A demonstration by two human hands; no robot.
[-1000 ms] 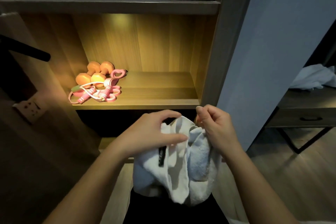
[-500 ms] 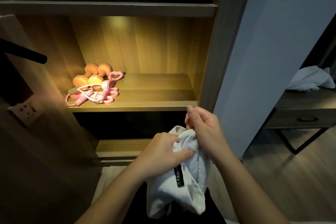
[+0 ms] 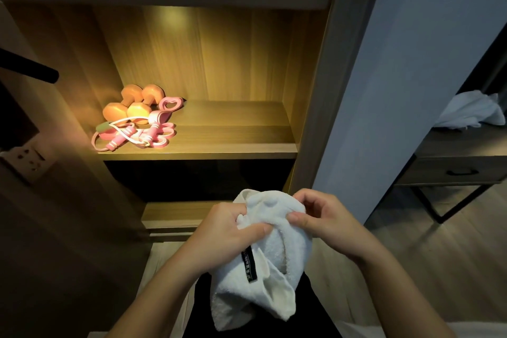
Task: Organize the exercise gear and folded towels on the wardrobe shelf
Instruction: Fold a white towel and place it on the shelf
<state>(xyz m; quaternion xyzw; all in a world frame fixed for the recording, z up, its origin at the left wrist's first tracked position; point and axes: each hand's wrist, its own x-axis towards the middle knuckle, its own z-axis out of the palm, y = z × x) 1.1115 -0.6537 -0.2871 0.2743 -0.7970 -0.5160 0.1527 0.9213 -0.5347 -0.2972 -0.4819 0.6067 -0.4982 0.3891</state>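
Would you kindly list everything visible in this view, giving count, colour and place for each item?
shelf: one, lit wood, middle of the wardrobe
dumbbells: two, orange, back left of the shelf
pink rope and bands: one tangle, number of pieces unclear, in front of the dumbbells and touching them
towel: one, white with a black tag, bunched and held below the shelf
crumpled cloth: one, white, on the side table
side table: one, dark with a drawer, far right
wall socket: one, pale, left edge
rod: one, black, upper left
left hand: grips the towel's left side
right hand: pinches the towel's top edge
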